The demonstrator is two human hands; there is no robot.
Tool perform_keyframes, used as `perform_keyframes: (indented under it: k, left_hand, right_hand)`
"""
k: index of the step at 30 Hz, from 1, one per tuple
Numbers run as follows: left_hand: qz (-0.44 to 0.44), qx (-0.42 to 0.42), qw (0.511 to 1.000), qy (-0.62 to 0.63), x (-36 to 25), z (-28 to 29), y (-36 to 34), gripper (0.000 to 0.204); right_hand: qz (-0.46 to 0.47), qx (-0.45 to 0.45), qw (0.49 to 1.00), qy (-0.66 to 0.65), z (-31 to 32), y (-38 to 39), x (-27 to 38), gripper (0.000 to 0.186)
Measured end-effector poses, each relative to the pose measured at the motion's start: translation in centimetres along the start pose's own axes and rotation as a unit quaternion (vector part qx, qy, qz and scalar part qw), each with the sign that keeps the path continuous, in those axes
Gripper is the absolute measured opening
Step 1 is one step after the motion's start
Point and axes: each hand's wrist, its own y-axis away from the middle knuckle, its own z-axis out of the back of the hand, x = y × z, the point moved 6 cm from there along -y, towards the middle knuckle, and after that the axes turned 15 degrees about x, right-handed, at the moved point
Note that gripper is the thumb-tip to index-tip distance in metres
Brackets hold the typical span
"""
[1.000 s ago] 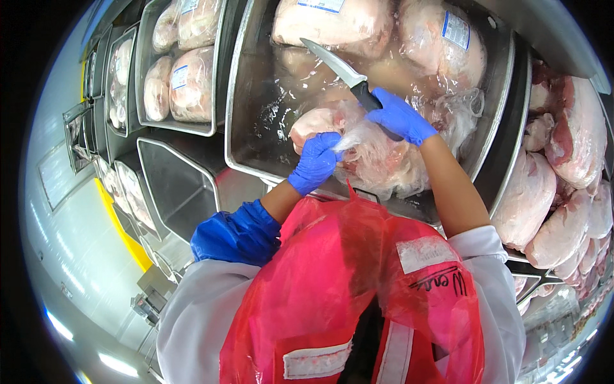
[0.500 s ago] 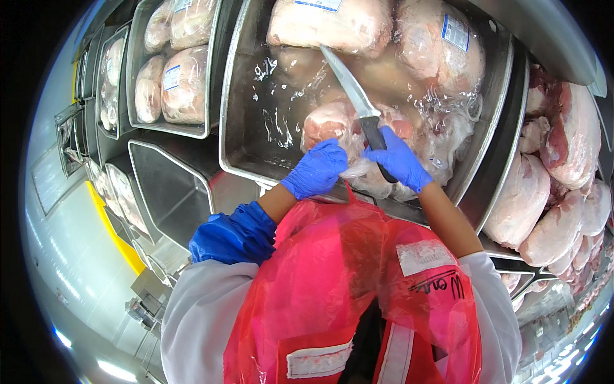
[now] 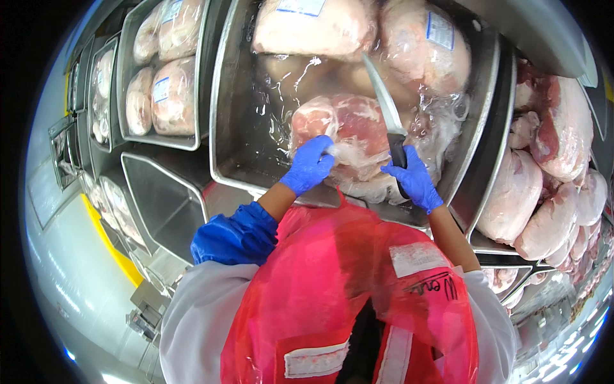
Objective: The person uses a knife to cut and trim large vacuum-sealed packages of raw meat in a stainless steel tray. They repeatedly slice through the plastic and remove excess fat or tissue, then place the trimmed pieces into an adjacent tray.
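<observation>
A wrapped cut of raw meat (image 3: 348,137) is seen at the centre of the frame, lying in a wet steel tray (image 3: 240,163) among loose clear plastic film. The left hand (image 3: 309,165), in a blue glove, is closed on the film at the lower left edge of the meat — thumb and fingers pinched together on the wrap. The right hand (image 3: 412,178), also gloved in blue, is wrapped fully round the dark handle of a knife (image 3: 385,109); the blade is pointed toward the top of the frame and is laid across the right side of the meat, touching or just above it — which cannot be told.

More wrapped cuts (image 3: 358,29) are stacked along the upper edge of the same tray. A second tray with wrapped pieces (image 3: 160,83) is seen at the upper left, and unwrapped pale cuts (image 3: 550,192) are piled at the right edge. A red plastic apron (image 3: 358,288) fills the lower centre, with a blue sleeve cover (image 3: 236,233) at its left.
</observation>
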Motion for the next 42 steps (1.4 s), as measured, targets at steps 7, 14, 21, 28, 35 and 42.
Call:
perform_keyframes:
  k: [7, 14, 21, 28, 35, 42]
  left_hand:
    - [0.091, 0.063, 0.981, -0.158, -0.6, 1.4, -1.9, 0.065]
    - [-0.004, -0.023, 0.947, -0.319, -1.8, -1.4, -6.3, 0.072]
    - [-0.108, 0.252, 0.919, -0.282, -4.0, -17.8, -12.3, 0.057]
    - [-0.090, 0.373, 0.865, -0.323, 0.1, -19.8, -9.7, 0.042]
    - [0.029, -0.281, 0.959, 0.003, 6.7, -1.5, -4.8, 0.036]
    - [0.222, -0.053, 0.956, -0.183, 4.1, -7.8, 0.8, 0.020]
  right_hand:
    - [-0.028, -0.088, 0.986, 0.138, 3.7, 3.7, -1.1, 0.045]
    - [-0.067, -0.174, 0.979, 0.075, 7.1, 9.6, -3.3, 0.047]
    - [-0.033, -0.243, 0.968, 0.058, 6.6, 14.1, -1.1, 0.039]
    - [0.000, -0.187, 0.979, 0.084, 3.8, 15.7, -5.3, 0.039]
    - [0.011, -0.184, 0.977, 0.106, 3.9, 16.1, -4.4, 0.040]
    - [0.033, -0.140, 0.981, 0.133, 3.7, 14.7, -4.0, 0.038]
